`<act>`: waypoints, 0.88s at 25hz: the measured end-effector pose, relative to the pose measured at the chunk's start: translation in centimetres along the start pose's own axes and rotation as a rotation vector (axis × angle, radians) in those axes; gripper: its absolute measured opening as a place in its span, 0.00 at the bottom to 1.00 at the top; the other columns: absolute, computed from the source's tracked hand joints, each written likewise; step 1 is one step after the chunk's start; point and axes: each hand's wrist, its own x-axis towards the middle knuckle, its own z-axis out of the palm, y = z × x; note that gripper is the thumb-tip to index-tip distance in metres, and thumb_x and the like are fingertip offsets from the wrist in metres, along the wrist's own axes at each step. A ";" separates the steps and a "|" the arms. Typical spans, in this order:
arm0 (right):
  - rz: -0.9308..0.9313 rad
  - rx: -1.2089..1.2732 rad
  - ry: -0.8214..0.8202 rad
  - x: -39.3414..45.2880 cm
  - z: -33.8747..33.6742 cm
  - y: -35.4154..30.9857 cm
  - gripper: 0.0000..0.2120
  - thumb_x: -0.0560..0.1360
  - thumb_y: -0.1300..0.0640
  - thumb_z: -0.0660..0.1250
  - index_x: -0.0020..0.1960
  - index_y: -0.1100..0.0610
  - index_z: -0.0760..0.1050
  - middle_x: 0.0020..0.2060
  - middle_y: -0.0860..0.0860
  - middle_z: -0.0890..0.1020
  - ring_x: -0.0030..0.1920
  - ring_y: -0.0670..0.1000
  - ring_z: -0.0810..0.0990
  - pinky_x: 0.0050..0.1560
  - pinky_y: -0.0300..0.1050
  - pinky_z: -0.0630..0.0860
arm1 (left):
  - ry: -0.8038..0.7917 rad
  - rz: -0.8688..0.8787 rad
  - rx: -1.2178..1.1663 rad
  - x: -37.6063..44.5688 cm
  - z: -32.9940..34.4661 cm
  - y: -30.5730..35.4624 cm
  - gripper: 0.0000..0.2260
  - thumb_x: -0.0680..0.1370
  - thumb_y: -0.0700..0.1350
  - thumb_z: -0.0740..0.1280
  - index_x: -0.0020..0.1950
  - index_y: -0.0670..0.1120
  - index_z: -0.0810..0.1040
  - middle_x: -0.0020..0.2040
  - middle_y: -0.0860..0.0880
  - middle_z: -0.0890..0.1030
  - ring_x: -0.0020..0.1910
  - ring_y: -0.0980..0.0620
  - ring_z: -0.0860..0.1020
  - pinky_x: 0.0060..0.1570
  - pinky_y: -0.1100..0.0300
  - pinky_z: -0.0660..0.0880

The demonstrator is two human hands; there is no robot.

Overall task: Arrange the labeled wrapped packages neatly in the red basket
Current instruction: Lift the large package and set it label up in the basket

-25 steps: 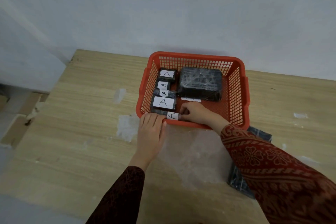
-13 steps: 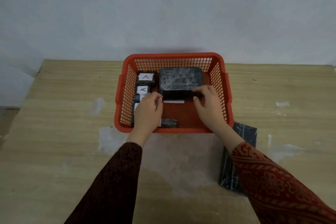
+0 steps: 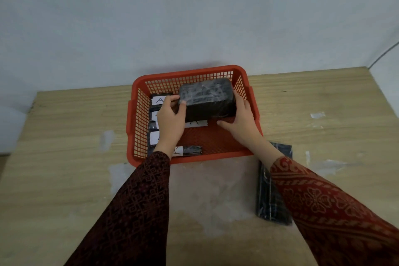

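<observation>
A red basket (image 3: 131, 123) stands on the wooden table against the wall. Inside it, both hands grip a large black wrapped package (image 3: 207, 99), tilted up off the basket floor. My left hand (image 3: 171, 119) clasps its left end, my right hand (image 3: 241, 119) its right side. A white label marked A (image 3: 197, 123) shows under the package. Several small black packages with A labels (image 3: 158, 100) line the basket's left side, partly hidden by my left hand. One small package (image 3: 192, 150) lies along the front wall.
A flat black wrapped package (image 3: 272, 201) lies on the table to the right of the basket, partly under my right sleeve. The wooden table (image 3: 75, 157) has pale tape marks. A grey wall rises right behind the basket.
My hands left the small package at the front wall, moved to the large package and tilted it up. The camera view shifted, so the basket looks more central.
</observation>
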 end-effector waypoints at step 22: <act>0.000 0.227 0.016 -2.1 -3.2 -2.3 0.14 0.78 0.48 0.63 0.57 0.55 0.64 0.49 0.50 0.78 0.48 0.49 0.79 0.39 0.37 0.78 | -0.228 -0.277 -0.456 -5.2 -2.6 0.7 0.19 0.73 0.57 0.69 0.62 0.53 0.74 0.62 0.49 0.79 0.63 0.48 0.76 0.63 0.49 0.73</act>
